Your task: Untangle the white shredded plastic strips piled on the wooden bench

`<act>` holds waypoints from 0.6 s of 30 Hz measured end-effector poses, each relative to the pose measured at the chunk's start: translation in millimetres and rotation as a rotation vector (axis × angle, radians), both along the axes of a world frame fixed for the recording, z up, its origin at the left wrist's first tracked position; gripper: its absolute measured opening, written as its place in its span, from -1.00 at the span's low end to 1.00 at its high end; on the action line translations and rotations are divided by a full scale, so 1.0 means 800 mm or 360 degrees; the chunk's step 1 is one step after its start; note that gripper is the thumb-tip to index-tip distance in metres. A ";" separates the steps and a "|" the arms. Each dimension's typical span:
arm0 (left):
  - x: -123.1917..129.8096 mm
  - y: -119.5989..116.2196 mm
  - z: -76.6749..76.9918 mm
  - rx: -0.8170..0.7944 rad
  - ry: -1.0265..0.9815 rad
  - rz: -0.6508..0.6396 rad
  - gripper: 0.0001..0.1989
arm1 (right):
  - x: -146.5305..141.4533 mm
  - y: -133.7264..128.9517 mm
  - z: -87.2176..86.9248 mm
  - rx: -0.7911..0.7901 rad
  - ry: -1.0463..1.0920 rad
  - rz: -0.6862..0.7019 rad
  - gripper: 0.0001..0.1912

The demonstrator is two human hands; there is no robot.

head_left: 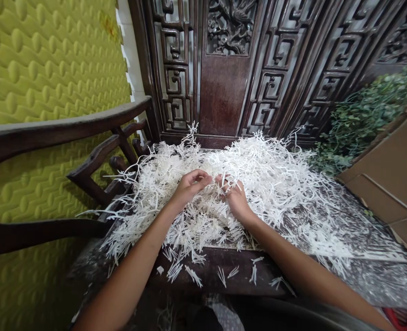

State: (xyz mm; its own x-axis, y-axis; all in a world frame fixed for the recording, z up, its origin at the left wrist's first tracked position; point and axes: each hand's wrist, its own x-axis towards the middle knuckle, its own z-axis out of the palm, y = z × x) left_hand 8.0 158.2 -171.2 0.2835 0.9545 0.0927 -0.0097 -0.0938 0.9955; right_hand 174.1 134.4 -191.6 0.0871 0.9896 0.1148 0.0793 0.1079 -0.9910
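A wide heap of white, thin, branching plastic-looking sprigs [265, 170] spreads over the wooden bench. Just above its middle, my left hand [189, 187] is closed in a pinch, thumb against the forefinger; whatever lies between those fingertips is too small to make out. Close beside it, fingertips almost meeting, my right hand [235, 196] has its fingers curled around a white sprig [220, 185]. Some white stems overlap the right fingers, so part of the grip is hidden. Several small loose white pieces [193, 276] lie along the front edge.
A dark wooden armrest [96, 117] stands on the left before a yellow embossed wall panel [52, 69]. Carved dark wood panels [224, 92] rise behind the heap. To the right are green artificial foliage [365, 112] and a cardboard box [392, 174].
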 end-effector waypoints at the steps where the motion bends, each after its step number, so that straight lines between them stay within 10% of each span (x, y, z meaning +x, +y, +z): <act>1: -0.001 0.001 -0.001 0.0017 0.0016 -0.0016 -0.72 | -0.001 0.000 0.001 -0.0031 0.0025 -0.0033 -0.48; 18: -0.007 0.009 -0.005 0.0605 0.0257 0.0148 -0.88 | 0.001 0.009 -0.010 -0.0188 0.0343 -0.0066 -0.65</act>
